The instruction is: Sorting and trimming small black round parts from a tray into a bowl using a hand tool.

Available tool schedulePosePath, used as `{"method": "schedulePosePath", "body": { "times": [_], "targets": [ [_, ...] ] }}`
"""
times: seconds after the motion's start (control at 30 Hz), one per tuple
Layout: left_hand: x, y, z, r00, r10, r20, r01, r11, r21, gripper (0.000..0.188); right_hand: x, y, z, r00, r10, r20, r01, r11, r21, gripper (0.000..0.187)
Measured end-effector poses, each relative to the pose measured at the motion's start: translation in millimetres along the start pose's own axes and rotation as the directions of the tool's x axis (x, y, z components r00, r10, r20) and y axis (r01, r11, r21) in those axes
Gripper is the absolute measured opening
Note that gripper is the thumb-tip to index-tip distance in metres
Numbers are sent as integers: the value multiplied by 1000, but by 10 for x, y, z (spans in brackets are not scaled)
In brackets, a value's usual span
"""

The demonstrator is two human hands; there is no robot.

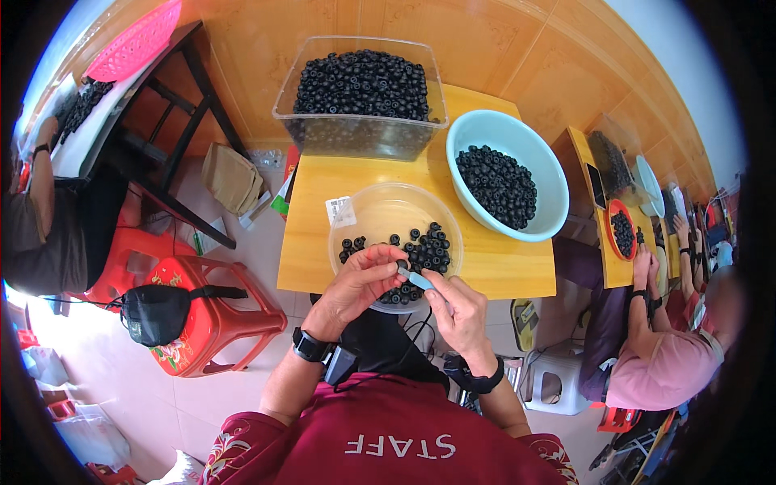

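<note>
My left hand [360, 283] pinches a small round black part [402, 264] between thumb and fingertips. In my right hand [461, 317] is a small tool with a light-blue handle [420, 280], its tip against or very near that part. What kind of tip it has is too small to make out. Both hands are over the near edge of a clear round plastic tub [368, 212], where several loose black parts [432, 252] lie, mostly toward its right side. The parts look like short, ring-like pieces with a hole.
On the yellow wooden table [509, 271] stand a clear rectangular bin [364, 137] heaped with black parts and a pale-blue basin [551, 162] holding more. A red stool [230, 311] bears a black bag [158, 314]. One person in pink [663, 368] works at right, another [40, 186] at left.
</note>
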State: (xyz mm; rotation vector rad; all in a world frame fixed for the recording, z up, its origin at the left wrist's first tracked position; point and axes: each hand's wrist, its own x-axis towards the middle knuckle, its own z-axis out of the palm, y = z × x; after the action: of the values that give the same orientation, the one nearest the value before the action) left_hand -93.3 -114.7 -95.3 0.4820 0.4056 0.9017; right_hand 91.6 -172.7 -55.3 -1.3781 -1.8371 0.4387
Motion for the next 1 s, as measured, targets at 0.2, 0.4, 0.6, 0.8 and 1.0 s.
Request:
{"method": "schedulePosePath", "body": {
  "times": [0.2, 0.4, 0.6, 0.8, 1.0],
  "targets": [
    [-14, -12, 4, 1000, 5, -12, -5, 1000, -6, 23, -6, 0, -12, 1000, 4, 22, -4, 1000, -26, 25],
    [3, -26, -59, 999, -32, 18, 32, 999, -15, 19, -3, 31, -10, 1000, -9, 18, 9, 1000, -23, 24],
    [3, -2, -81, 999, -41, 27, 42, 999, -13, 15, 27, 40, -29, 998, -38, 47, 39, 999, -16, 24],
    [-25, 56, -22, 1000, -25, -18, 25, 1000, 9, 11, 69, 91, 16, 997, -56, 46, 55, 998, 23, 27],
    [-166, 137, 121, 987, -31, 157, 36, 999, -29, 10, 76, 570, 111, 997, 35, -75, -43, 994, -103, 19]
  ]
}}
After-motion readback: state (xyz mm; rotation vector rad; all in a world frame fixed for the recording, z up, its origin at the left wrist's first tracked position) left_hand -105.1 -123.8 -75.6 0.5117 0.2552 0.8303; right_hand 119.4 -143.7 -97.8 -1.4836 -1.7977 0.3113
